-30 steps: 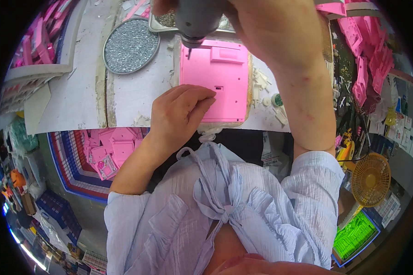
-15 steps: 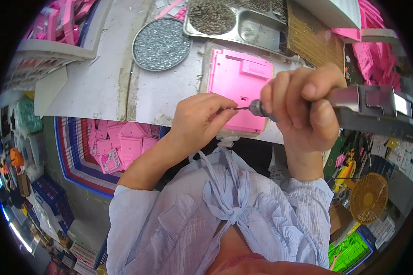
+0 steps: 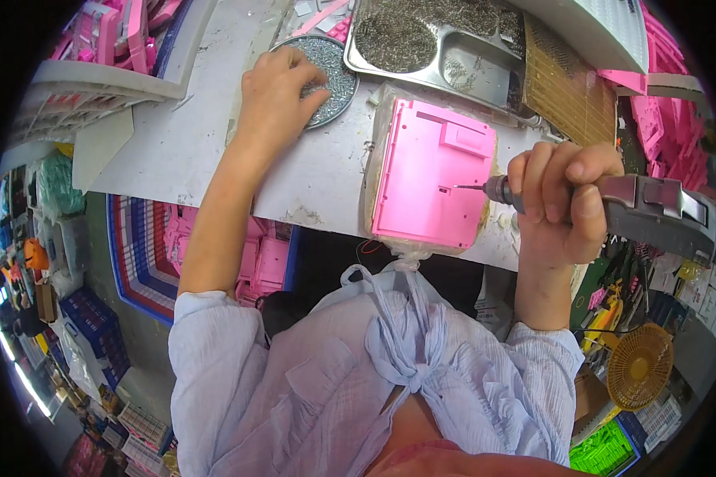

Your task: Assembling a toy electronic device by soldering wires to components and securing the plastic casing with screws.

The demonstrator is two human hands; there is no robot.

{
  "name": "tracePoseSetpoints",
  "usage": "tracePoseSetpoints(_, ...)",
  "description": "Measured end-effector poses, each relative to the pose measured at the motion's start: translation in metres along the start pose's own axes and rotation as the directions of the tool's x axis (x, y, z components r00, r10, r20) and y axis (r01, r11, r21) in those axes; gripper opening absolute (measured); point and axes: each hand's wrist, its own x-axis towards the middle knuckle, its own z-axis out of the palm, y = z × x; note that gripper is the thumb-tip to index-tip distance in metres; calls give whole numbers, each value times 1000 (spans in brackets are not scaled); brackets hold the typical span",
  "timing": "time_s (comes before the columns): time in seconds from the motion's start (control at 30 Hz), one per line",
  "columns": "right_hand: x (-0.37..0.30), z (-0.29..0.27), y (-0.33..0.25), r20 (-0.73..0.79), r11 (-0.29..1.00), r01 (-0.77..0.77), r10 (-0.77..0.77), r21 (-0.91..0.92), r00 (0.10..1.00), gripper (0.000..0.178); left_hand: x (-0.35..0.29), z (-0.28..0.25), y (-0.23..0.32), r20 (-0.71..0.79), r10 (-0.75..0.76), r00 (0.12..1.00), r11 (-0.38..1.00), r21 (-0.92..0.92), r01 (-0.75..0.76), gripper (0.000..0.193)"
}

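Observation:
My left hand [image 3: 277, 99] reaches over a round dish [image 3: 316, 126] of small silvery screws [image 3: 332, 62] on the table. Its fingers bend down at the screws, thumb apart from the forefinger; nothing shows between them. My right hand [image 3: 563, 191] is closed around a grey-and-black power screwdriver [image 3: 652, 215], whose thin bit points left. Under the bit lies a flat pink plastic panel [image 3: 422, 175] with a raised rectangular block and a small slot. The panel rests on a pad wrapped in clear plastic [image 3: 380, 159]. Whether the bit touches the panel I cannot tell.
Behind the panel stands a metal compartment tray [image 3: 422, 70] of small dark screws, beside a brown corrugated board [image 3: 569, 75]. Pink parts fill a crate [image 3: 111, 87] at far left and a blue-and-red basket [image 3: 139, 270] below the table edge. A yellow fan [image 3: 640, 356] stands lower right.
My left hand has left the bit tip and moved up and left to the screw dish. The screwdriver has shifted slightly right and down. The whole view has also shifted a little.

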Motion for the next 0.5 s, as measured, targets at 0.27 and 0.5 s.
tracePoseSetpoints(0.27, -44, 0, -23, -139, 993, -51, 36, -108, 990, 26, 6, 7, -19, -38, -19, 999, 1000, 4, 19, 13)
tracePoseSetpoints(0.5, -76, -8, -27, -72, 998, -65, 64, -5, 995, 22, 7, -7, 0, 63, -235, 970, 962, -128, 241, 13)
